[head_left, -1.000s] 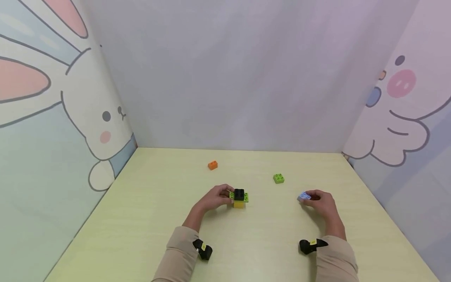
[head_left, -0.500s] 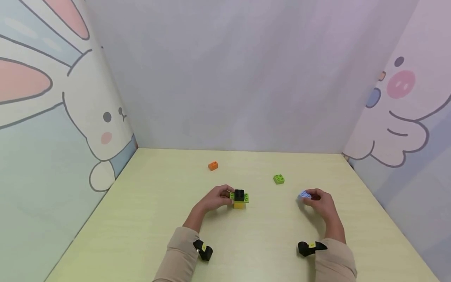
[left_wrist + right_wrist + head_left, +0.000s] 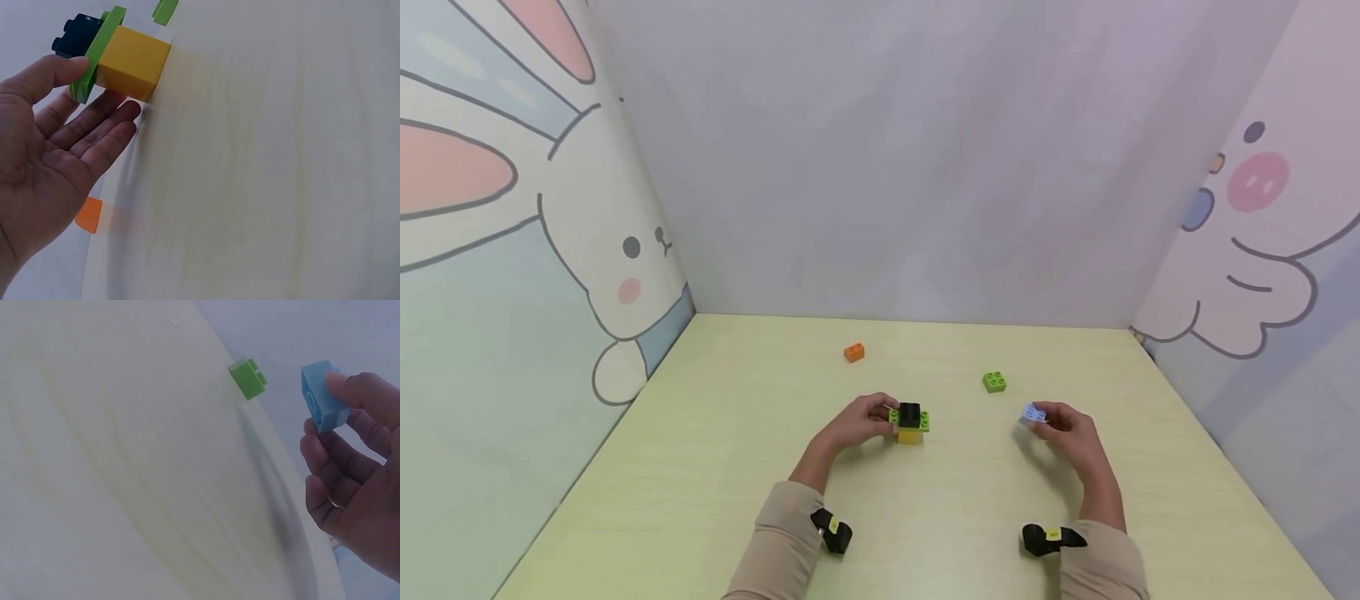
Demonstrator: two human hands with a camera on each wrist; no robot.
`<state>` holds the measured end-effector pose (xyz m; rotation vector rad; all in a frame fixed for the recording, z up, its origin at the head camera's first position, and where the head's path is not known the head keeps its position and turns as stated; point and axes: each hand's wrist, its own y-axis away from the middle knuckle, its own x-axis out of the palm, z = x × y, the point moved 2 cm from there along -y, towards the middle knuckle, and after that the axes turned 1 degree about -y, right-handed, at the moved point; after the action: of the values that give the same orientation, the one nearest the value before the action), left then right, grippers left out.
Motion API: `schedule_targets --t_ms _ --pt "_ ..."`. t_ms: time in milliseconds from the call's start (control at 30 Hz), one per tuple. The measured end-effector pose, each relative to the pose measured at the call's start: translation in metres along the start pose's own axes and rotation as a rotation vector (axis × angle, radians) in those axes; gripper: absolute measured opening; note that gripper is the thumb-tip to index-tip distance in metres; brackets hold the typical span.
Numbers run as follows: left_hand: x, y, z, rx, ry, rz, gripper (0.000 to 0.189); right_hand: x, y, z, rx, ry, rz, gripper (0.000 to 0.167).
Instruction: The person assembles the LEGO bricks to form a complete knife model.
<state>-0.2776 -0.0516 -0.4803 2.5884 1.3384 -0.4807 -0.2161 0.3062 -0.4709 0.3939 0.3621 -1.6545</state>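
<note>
I saw the right hand (image 3: pixel 369 503) pinching a light blue brick (image 3: pixel 326 397), thumb pressed against one face, a finger behind it, the hollow underside turned away from the palm. Apart from it, a green brick (image 3: pixel 247 380) sat near the edge of the pale, yellow-streaked tabletop (image 3: pixel 125 437), studs showing. A long, soft shadow (image 3: pixel 272 481) stretched along that same edge.

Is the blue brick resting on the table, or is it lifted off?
Lifted off. The right hand pinches the blue brick, and its hollow underside shows in the right wrist view.
</note>
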Motion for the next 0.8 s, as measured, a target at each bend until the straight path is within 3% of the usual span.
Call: schedule_targets --t_ms 500,800 --pt "0.000 0.001 -0.002 -0.017 0.007 0.003 0.031 0.029 -0.006 0.020 -0.086 -0.078 0.046 0.044" --pt "0.000 0.000 -0.001 -0.013 0.011 0.005 0.031 0.048 -0.010 0.036 -0.181 -0.114 0.110 0.041"
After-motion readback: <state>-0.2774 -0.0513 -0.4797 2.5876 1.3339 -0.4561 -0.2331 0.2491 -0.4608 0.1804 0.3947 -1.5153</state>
